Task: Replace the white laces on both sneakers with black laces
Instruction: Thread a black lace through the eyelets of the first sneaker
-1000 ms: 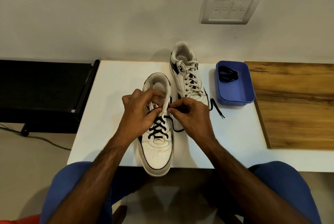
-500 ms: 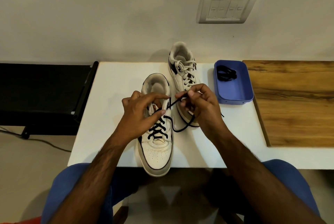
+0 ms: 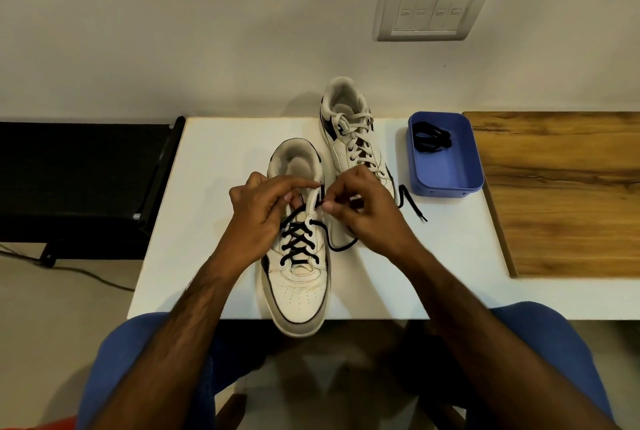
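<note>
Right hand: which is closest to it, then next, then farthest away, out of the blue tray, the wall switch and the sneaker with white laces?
From the right hand:
1. Sneaker with white laces, right behind the hand and partly covered by it.
2. Blue tray, off to the right on the white table.
3. Wall switch, high on the wall.

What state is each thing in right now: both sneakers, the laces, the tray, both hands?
Near sneaker: black lace crossed through the lower eyelets, top not finished.
Black lace: one free end trails on the table.
Far sneaker: white laces in, untouched.
Tray: open, holds the spare lace.
Left hand: grips the near sneaker's top.
Right hand: pinches the black lace at an upper eyelet.
</note>
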Action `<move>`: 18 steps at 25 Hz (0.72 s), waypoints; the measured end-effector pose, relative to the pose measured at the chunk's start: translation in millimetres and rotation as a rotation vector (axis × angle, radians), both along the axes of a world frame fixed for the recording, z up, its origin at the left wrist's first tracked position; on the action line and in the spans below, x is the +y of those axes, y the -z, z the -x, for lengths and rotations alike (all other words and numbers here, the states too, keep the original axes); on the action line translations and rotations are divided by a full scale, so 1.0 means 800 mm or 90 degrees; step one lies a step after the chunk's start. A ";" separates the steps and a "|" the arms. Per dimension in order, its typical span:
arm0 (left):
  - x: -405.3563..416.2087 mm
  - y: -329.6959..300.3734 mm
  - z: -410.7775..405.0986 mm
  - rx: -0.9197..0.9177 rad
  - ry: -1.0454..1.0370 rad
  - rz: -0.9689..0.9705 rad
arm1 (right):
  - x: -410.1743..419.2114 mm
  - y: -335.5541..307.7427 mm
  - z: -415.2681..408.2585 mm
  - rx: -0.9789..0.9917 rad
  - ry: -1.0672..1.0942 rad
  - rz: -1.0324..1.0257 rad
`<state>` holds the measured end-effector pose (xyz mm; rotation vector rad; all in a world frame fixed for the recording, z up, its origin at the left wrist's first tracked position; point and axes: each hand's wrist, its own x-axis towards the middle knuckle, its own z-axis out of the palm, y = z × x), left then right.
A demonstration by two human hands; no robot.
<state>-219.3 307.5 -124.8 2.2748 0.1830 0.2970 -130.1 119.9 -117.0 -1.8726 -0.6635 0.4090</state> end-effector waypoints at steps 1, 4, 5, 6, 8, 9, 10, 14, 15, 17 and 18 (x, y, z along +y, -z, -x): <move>0.000 0.000 0.000 -0.005 -0.001 0.001 | -0.006 -0.004 -0.006 0.078 -0.009 -0.103; -0.001 -0.002 0.000 -0.006 -0.002 0.012 | -0.019 -0.020 -0.015 0.348 0.010 -0.354; 0.000 -0.002 0.000 -0.004 -0.002 0.015 | -0.019 -0.021 -0.014 0.354 0.029 -0.317; 0.000 -0.002 0.000 -0.001 -0.003 0.018 | -0.016 -0.020 -0.011 0.315 0.046 -0.229; 0.001 -0.001 0.000 0.006 -0.004 0.020 | -0.009 -0.012 -0.002 0.191 0.031 -0.042; 0.001 -0.001 0.000 0.011 -0.003 0.018 | -0.005 -0.007 0.002 0.128 0.011 0.018; 0.002 -0.001 0.000 0.016 0.000 0.014 | -0.001 -0.003 0.006 0.077 0.001 0.055; 0.000 -0.003 0.000 0.009 -0.002 0.014 | 0.002 0.001 0.003 -0.018 0.002 0.066; 0.001 -0.003 0.000 0.005 -0.003 0.016 | 0.000 0.000 0.000 0.010 -0.003 -0.004; 0.002 -0.002 -0.001 -0.001 0.001 0.014 | -0.009 -0.010 -0.009 0.173 0.007 -0.238; 0.002 -0.001 -0.002 -0.001 0.003 0.013 | -0.012 -0.016 -0.012 0.276 0.017 -0.339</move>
